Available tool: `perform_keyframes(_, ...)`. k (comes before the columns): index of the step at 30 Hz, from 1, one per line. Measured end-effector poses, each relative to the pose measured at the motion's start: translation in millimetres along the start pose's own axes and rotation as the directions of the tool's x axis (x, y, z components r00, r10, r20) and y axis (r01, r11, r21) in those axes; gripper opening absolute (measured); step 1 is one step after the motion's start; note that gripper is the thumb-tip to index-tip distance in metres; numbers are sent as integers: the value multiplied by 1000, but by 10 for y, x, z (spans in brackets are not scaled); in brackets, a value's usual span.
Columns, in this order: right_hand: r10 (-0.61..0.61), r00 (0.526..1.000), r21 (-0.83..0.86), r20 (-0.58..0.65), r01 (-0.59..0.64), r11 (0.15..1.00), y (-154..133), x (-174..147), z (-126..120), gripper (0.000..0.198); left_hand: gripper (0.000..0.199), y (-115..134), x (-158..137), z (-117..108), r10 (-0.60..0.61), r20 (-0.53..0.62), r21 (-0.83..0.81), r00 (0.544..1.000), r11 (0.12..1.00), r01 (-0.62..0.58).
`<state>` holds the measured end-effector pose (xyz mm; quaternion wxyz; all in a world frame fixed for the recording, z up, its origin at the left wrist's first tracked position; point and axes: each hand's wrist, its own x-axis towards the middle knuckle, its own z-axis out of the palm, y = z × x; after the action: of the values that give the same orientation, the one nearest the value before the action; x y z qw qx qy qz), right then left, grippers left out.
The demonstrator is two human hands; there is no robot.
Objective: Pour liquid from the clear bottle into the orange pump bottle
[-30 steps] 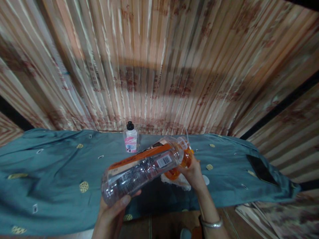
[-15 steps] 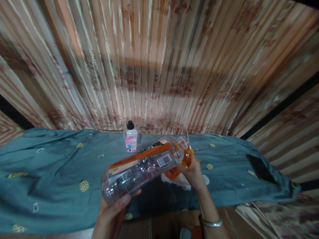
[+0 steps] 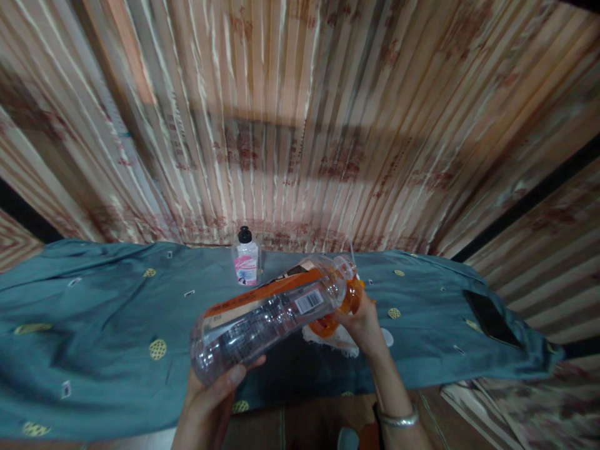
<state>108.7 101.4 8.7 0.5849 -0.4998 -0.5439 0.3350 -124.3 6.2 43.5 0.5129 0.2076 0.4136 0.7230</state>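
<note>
My left hand is closed round the lower end of a large clear plastic bottle with an orange label and a barcode. The bottle leans over, its uncapped neck up at the right. In my right hand is a see-through orange container, held close by the bottle's neck. The big bottle hides much of the container, so its exact kind does not show. Below it lies a white cloth with a frayed edge. A small white round piece rests beside my right wrist.
At the back of the table, on its teal cloth, stands a clear bottle with a black cap and pink label. A dark flat phone-like object lies at the right. Pleated patterned curtains hang behind the table.
</note>
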Motion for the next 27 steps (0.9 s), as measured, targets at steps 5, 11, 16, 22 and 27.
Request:
perform_keyframes(5,8,1000,13,-1,-8,1000,-5,5,-2,55,86,8,-13,17,0,-6,-9,1000,1000,0)
perform_keyframes(11,5,1000,9,-14,-5,1000,5,5,2,55,83,20,-10,17,2,17,1,1000,1000,-2)
perform_keyframes(16,-4,1000,-5,-4,4,1000,15,3,-6,55,81,14,-4,10,14,30,1,999,1000,-14)
perform_keyframes(22,-9,1000,-2,-11,9,1000,-2,3,-5,51,79,20,-13,20,18,35,4,999,1000,-18)
perform_keyframes(27,24,1000,36,-2,-24,999,10,-2,3,55,82,24,-8,19,11,37,-9,999,1000,-11)
